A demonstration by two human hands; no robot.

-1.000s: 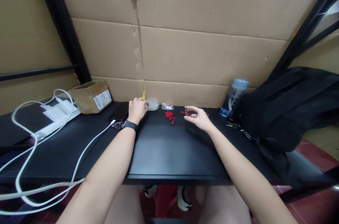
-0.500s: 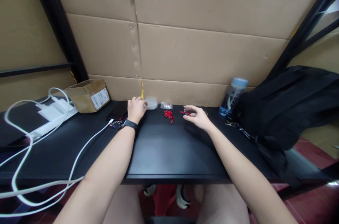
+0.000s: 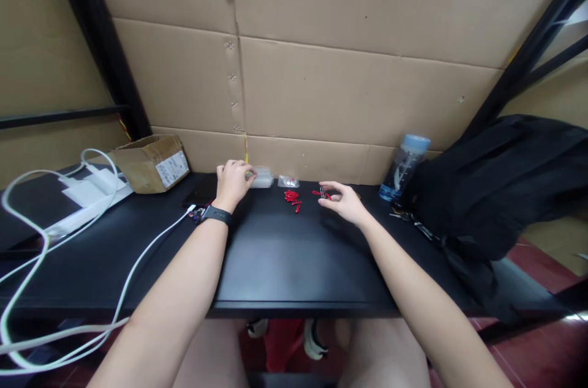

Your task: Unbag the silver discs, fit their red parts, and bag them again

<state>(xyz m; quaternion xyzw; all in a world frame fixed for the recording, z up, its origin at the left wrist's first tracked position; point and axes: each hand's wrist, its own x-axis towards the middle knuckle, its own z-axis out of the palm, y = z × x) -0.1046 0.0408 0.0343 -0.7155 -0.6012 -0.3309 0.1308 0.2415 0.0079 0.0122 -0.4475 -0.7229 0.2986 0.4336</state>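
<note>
My left hand (image 3: 233, 183), with a dark watch on its wrist, is at the left end of a clear plastic box (image 3: 263, 177). Its fingers are curled together, and what they hold, if anything, is too small to tell. My right hand (image 3: 340, 201) pinches a small dark item with red cord (image 3: 323, 193) between thumb and fingers, just above the black table. Between the hands lie a pile of red cord pieces (image 3: 291, 196) and a small clear bag (image 3: 288, 182) behind it.
At the left are an open cardboard box (image 3: 154, 164), white cables (image 3: 138, 265), a white charger (image 3: 94, 187) and a dark phone (image 3: 201, 190). A blue-lidded bottle (image 3: 404, 167) and a black backpack (image 3: 496, 180) stand at the right. A cardboard wall (image 3: 321, 94) rises behind.
My left hand has shifted slightly left and back, uncovering more of the clear box's left end. My right hand stays nearly still with the dark item.
</note>
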